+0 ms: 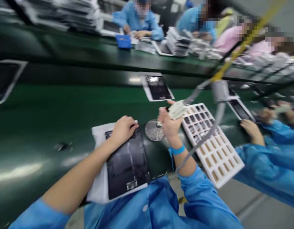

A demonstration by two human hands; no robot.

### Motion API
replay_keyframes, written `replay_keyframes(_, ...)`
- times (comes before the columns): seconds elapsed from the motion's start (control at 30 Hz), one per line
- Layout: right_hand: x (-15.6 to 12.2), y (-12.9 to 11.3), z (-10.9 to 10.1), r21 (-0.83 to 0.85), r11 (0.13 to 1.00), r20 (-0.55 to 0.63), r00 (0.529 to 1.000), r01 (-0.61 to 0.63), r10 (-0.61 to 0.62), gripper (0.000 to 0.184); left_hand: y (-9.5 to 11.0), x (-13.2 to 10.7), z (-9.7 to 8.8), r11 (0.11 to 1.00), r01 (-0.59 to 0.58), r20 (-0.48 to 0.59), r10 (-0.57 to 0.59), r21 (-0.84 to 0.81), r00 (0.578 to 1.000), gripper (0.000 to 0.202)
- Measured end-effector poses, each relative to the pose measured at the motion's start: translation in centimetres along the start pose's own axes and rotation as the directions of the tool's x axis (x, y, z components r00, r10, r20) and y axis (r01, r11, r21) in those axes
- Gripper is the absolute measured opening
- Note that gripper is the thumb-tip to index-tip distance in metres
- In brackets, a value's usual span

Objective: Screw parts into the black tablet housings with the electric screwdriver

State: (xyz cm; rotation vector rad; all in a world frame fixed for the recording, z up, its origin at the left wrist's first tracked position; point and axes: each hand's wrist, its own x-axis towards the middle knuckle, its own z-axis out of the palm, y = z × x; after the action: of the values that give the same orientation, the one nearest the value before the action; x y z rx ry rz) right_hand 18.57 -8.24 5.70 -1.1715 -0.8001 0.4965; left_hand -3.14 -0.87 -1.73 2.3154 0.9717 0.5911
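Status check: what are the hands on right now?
Left hand on dark tablet panel. Right hand gripping corded white tool. Round mesh disc beside it.

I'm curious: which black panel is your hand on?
The black panel on the white sheet, under your left hand. The others lie farther away.

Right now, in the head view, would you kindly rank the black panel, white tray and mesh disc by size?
The black panel and white tray look alike, nearness makes it unsure; round mesh disc smallest.
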Motion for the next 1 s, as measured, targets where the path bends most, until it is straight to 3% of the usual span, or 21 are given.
replay_keyframes(0.2,0.4,1.3,-0.8,-0.046,0.994,0.004,0.995,0.101,-0.101,0.056,0.7,-0.4,0.8,0.999,0.0,-0.04,0.002,0.032,0.999,0.019)
replay_keyframes(0.8,0.0,3.1,-0.6,-0.08,0.993,0.025,0.996,0.087,-0.085,0.065,0.6,-0.4,1.1,1.0,-0.025,-0.038,0.026,0.014,0.999,0.024)
replay_keyframes(1.0,0.3,1.9,-0.7,-0.039,0.986,0.056,0.985,0.164,-0.162,0.052,0.7,-0.2,1.2,0.999,-0.021,-0.038,0.022,0.027,0.999,0.021)
